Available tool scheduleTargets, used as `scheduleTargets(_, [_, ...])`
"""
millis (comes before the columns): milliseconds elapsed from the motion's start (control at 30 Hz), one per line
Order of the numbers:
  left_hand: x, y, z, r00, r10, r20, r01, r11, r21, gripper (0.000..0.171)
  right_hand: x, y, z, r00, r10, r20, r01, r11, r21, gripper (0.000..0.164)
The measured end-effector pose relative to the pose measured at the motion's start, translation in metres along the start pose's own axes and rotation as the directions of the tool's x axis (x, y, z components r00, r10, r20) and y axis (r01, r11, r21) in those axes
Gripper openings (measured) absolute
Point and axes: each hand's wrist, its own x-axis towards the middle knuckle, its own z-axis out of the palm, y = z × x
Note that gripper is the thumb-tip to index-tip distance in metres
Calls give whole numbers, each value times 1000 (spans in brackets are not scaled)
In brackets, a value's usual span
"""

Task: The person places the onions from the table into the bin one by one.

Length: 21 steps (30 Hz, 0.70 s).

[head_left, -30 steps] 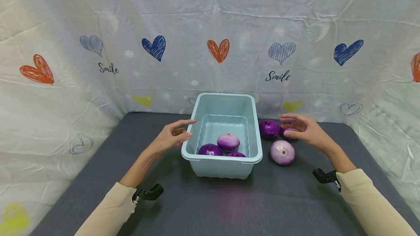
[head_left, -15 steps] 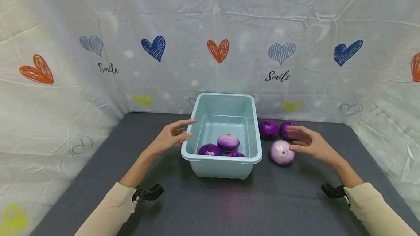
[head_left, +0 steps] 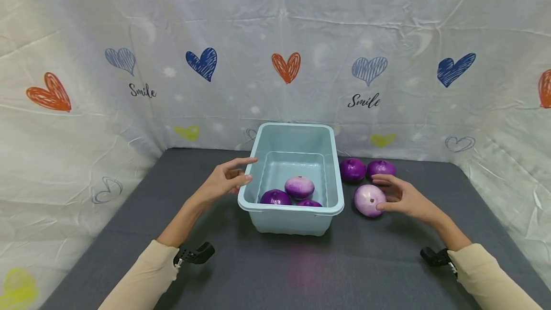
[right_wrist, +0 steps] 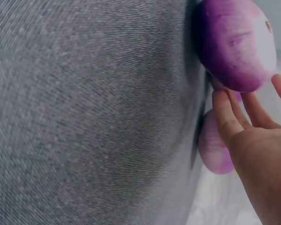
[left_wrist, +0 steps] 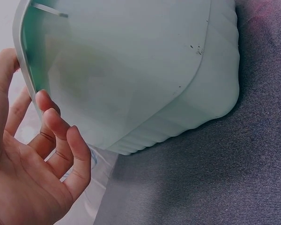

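Observation:
At the left rim of a light blue plastic bin (head_left: 297,221), my left hand (head_left: 221,181) holds on with thumb and index finger over the edge. In the left wrist view, its other fingers (left_wrist: 79,159) are curled outside the bin wall. Inside the bin lie a pale purple onion (head_left: 299,186) and two darker purple onions (head_left: 275,197). My right hand (head_left: 406,200) is at a pale purple-and-white onion (head_left: 368,200) on the table, thumb tip right at its side, fingers extended beside its far side. The right wrist view shows this onion (right_wrist: 239,44) near the fingertips.
Behind the pale onion sit two dark purple onions, one close to the bin (head_left: 353,170) and another further right (head_left: 380,169). A dark grey cloth covers the table (head_left: 344,267). A white curtain (head_left: 241,99) printed with hearts hangs behind and at the sides.
My right hand has drawn back from the rear dark onion toward the pale front onion, then come in close around its right side. The left hand and the bin stay put.

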Motion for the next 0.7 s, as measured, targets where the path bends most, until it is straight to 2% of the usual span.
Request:
scheduleTargets(167, [-1, 1, 0, 1000, -7, 4, 7, 1000, -11, 50, 3, 5, 2, 1000, 0, 20, 0, 1000, -19, 75])
scheduleTargets(400, [0, 0, 0, 1000, -7, 1, 7, 1000, -11, 50, 5, 8, 2, 999, 10, 32, -9, 999, -31, 66])
scheduleTargets(700, [1, -1, 0, 1000, 2, 5, -2, 1000, -26, 50, 3, 7, 2, 1000, 19, 9, -19, 999, -39, 63])
